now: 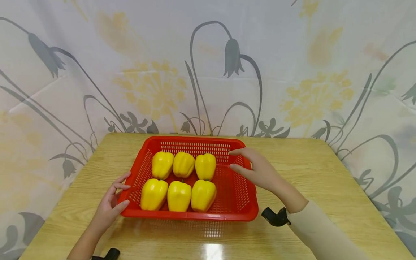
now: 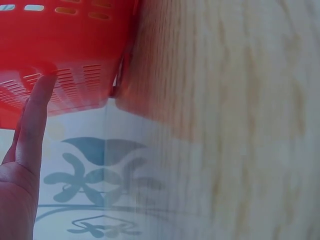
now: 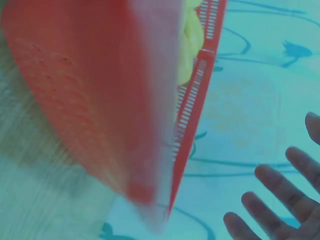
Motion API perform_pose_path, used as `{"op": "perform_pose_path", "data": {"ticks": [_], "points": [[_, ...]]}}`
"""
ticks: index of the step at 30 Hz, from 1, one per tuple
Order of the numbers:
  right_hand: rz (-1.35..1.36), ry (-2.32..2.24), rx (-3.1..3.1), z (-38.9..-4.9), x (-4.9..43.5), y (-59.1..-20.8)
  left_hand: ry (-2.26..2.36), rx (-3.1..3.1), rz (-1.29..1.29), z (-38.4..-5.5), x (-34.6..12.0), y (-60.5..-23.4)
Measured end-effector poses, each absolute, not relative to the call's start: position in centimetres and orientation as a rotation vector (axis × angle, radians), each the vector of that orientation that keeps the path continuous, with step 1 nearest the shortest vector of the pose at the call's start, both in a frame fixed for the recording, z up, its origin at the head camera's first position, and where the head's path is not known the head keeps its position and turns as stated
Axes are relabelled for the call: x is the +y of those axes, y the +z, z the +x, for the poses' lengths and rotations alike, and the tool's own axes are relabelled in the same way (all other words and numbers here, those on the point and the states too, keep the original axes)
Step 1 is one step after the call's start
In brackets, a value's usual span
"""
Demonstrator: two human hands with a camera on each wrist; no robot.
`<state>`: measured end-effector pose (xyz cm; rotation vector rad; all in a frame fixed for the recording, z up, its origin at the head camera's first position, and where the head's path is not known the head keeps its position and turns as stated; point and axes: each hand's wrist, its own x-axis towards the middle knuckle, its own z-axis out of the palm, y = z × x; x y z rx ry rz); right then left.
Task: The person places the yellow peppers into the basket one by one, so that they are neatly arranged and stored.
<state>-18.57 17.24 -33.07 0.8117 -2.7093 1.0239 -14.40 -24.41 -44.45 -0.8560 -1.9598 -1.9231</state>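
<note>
A red plastic basket (image 1: 188, 215) with slotted walls sits on the wooden table. Several yellow bell peppers (image 1: 179, 196) stand inside it in two rows, towards the left and middle. My left hand (image 1: 109, 206) is at the basket's left side, its fingertips against the outer wall. In the left wrist view, one straight finger (image 2: 34, 125) touches the slotted red wall. Over the basket's right rim hovers my right hand (image 1: 260, 169), thumb and fingers apart and holding nothing. The right wrist view shows its spread fingers (image 3: 280, 187) away from the basket.
The pale wooden table (image 1: 302, 169) extends to both sides of the basket. Behind it hangs a white cloth (image 1: 208, 90) with grey and yellow flowers. A black wrist-camera mount (image 1: 274, 216) sits at the right wrist, close to the basket's front right corner.
</note>
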Motion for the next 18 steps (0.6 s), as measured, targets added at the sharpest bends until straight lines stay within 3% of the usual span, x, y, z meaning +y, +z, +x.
{"op": "perform_pose_path", "data": {"ticks": [8, 18], "points": [[0.668, 1.036, -2.707, -17.8, 20.4, -35.4, -1.929, -1.994, -0.800, -14.1, -24.7, -44.6], [0.473, 0.971, -2.721, -16.9, 26.7, -38.4, -1.719, -2.262, -0.500, -13.6, -24.5, -43.3]]}}
